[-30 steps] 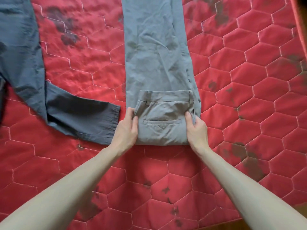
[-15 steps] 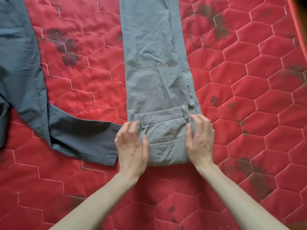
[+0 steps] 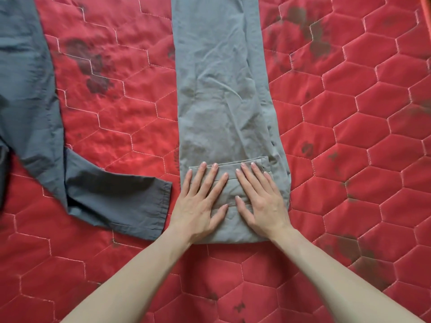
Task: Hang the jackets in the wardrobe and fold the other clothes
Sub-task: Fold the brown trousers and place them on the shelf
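Light grey trousers point(image 3: 221, 85) lie lengthwise down the middle of a red quilted cover, legs running to the top edge. Their waist end is folded over onto the legs, near me. My left hand point(image 3: 200, 203) lies flat on the left half of that folded part, fingers spread. Beside it my right hand point(image 3: 258, 199) lies flat on the right half, thumbs almost touching. Neither hand grips the cloth. A dark blue-grey garment point(image 3: 30, 108) is spread at the left, its sleeve cuff point(image 3: 161, 206) just left of my left hand.
The red quilted cover point(image 3: 349, 159) with a hexagon stitch pattern and dark blotches fills the view. Its bare stretches lie right of the trousers and near me. An orange edge point(image 3: 428, 5) shows at the top right corner.
My hands let go of the sides of the folded waist and moved onto its top, now lying flat. The fold sits lower in view as my head shifted.
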{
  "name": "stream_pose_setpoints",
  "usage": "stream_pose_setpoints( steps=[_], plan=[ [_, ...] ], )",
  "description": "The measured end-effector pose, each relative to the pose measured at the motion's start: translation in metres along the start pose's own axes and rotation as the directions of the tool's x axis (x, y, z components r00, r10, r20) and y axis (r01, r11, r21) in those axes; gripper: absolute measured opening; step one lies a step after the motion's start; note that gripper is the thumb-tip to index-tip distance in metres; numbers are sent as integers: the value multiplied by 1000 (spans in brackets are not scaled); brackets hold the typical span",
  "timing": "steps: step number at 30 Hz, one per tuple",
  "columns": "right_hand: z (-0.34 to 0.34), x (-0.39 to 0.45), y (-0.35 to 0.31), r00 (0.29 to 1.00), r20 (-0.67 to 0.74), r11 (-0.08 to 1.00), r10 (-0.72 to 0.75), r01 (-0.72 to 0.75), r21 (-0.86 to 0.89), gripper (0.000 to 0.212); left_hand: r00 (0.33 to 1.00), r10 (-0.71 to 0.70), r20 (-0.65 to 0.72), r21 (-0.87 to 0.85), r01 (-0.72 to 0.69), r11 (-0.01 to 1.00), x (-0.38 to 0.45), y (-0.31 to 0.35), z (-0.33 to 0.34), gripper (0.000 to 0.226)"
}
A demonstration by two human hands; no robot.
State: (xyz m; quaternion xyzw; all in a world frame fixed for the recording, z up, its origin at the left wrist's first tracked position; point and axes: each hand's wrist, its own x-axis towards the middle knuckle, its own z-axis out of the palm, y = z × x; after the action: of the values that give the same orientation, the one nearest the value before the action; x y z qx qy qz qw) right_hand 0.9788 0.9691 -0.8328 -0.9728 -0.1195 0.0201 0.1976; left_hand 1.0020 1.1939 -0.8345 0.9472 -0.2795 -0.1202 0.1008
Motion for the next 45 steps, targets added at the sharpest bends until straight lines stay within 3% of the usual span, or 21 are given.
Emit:
stream_pose_setpoints(
  steps=[7, 13, 17, 19, 21, 25, 29, 33, 40, 45],
  plan=[
    [-24, 5, 68, 920, 234, 939, -313, 337, -70, 67, 975, 221, 8, 2, -222, 975, -3, -37, -6, 72],
    [-53, 36, 111, 698, 492, 791, -520, 611, -29, 87, 937, 347, -27, 25, -347, 938, -11, -70, -8, 61],
    [-75, 53, 124, 568, 585, 717, -578, 697, 32, 96, 892, 449, 48, 123, -452, 884, -14, -91, -27, 62],
    [-83, 55, 131, 536, 603, 686, -591, 727, 26, 98, 888, 455, 68, 149, -460, 875, -12, -93, -34, 62],
    [-85, 52, 136, 560, 583, 687, -588, 727, -6, 101, 892, 449, 57, 157, -452, 878, -10, -89, -33, 62],
    [-57, 36, 118, 716, 408, 740, -566, 659, -130, 81, 911, 411, 19, 149, -409, 900, -2, -76, -23, 59],
    [-43, 21, 99, 831, 290, 834, -475, 530, -153, 82, 918, 388, 78, 69, -393, 917, 3, -76, -26, 63],
    [-57, 15, 95, 816, 336, 840, -470, 530, -114, 79, 897, 392, 204, -32, -394, 919, 2, -76, -41, 79],
    [-85, -52, 84, 713, 504, 834, -488, 550, 30, 77, 781, 506, 366, -362, -382, 851, -43, -38, -51, 78],
    [-90, -85, 72, 780, 491, 921, -388, 318, 223, 66, 862, 416, 288, -523, -223, 823, -85, -22, -35, 69]
  ],
)
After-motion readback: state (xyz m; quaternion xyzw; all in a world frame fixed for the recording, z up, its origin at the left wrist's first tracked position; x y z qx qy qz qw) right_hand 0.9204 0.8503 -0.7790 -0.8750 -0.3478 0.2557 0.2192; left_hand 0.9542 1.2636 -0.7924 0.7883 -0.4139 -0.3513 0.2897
